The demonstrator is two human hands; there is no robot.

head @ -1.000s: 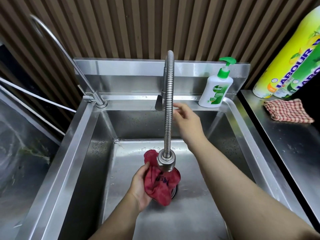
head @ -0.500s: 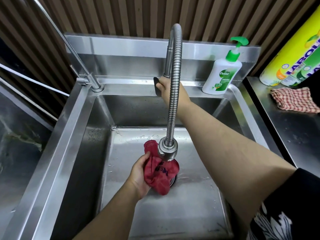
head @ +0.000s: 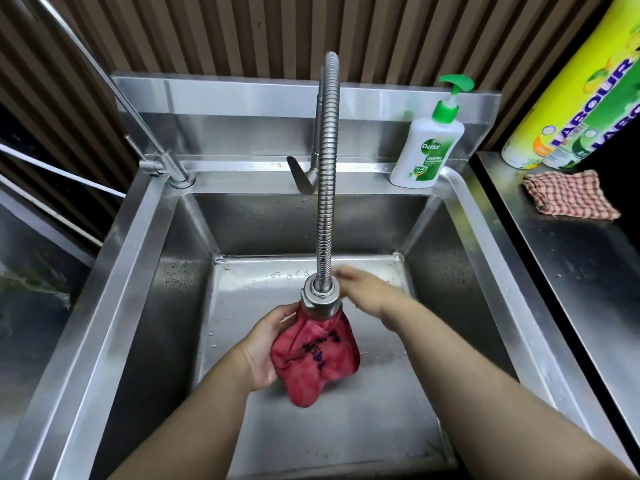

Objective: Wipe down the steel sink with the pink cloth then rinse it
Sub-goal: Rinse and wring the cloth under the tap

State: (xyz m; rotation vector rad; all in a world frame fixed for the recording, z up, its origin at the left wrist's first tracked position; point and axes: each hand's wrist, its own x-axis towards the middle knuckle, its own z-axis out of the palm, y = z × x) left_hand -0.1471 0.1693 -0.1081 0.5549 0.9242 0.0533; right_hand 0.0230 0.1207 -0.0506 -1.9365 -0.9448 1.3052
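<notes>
Two bare hands are reaching down into a steel sink (head: 138,271), seen from a head cam looking fwd and down. L hand (head: 266,348) is gripping the pink cloth (head: 315,362), fingers and thumb curling round its left side. The cloth is hanging bunched over mid-basin, its top tucked right under the spray head (head: 320,299) and its lower end dangling toward the basin floor. Dark lettering is showing on the fabric, too creased to read.

R hand (head: 367,292) is hovering just right of the spray head and is motion-blurred. Its fingers are looking stretched out and loose, gripping nothing and pointing left toward the head. Can't tell whether they're touching it.

The spray head is hanging from a ribbed metal hose (head: 327,168) arching up and over from the back ledge, w/ the tap lever (head: 301,174) sticking out down-left near its base. A second, thin tap (head: 173,168) is standing at the back-left corner. A white soap bottle (head: 426,147) w/ green pump, labelled Dettol, is standing on the back ledge at right. Water drops are sitting on the basin floor near the back wall.

On the steel counter (head: 571,306) right of the sink, a red-checked cloth (head: 571,197) is lying crumpled. Yellow-green packs (head: 588,91) marked LABOUR are leaning in the corner behind it.
</notes>
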